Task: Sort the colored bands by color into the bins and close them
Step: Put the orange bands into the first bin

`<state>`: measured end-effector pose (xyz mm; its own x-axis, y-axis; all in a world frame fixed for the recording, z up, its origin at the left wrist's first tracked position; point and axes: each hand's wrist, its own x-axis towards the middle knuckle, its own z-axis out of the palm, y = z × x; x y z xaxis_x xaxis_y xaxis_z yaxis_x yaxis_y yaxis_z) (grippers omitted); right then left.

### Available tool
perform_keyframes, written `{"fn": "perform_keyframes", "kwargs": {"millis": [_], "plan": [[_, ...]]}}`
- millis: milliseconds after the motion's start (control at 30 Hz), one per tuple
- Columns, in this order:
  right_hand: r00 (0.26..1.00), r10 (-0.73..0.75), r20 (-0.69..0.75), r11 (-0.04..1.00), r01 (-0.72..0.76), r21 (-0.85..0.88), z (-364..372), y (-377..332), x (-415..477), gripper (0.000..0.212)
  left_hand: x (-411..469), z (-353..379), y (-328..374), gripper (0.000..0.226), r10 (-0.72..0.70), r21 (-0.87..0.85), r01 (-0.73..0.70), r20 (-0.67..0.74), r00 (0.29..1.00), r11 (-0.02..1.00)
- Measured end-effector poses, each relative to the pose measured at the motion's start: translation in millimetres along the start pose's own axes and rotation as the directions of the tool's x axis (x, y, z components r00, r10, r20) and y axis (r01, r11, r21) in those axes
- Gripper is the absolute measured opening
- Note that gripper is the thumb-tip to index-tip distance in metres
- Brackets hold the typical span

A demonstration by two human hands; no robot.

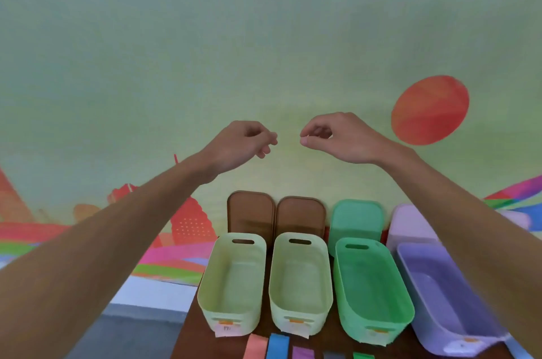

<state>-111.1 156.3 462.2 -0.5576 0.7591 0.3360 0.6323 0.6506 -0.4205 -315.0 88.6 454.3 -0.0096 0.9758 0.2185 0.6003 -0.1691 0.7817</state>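
Your green bin [372, 294] has a green lid [356, 219] behind it. Left of it, two pale lime bins [231, 282] and two brown lids [250, 212]; right, a lilac bin [431, 291]. In front: salmon band [255, 347], blue band [278, 347], purple band [303, 353].

Bare left hand [245, 143], bare right hand [338, 138]; bare forearms [117, 241]
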Motion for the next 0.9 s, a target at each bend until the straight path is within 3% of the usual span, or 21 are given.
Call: {"fn": "perform_keyframes", "kwargs": {"millis": [300,533,700,900], "plan": [[0.967,0.205,0.154,0.979,-0.204,-0.021,133.8,16.6,-28.4,0.018,-24.1,37.2,-142.9,0.022,-0.112,0.110,0.091,0.198,0.974,0.990],[0.861,0.420,0.288,0.905,-0.421,-0.062,236.4,17.9,-90.0,0.018,-65.6,75.6,-232.3,0.016,-0.154,0.145,0.099,0.436,0.887,0.984],[0.766,0.469,0.439,0.867,-0.495,-0.062,294.9,26.6,-126.9,0.022,-96.5,102.3,-271.3,0.010,-0.170,0.097,0.140,0.493,0.853,0.985],[0.712,0.484,0.510,0.841,-0.540,-0.044,368.0,47.5,-151.3,0.022,-133.4,146.6,-331.0,0.011,-0.256,0.150,0.208,0.623,0.740,0.967]]}}
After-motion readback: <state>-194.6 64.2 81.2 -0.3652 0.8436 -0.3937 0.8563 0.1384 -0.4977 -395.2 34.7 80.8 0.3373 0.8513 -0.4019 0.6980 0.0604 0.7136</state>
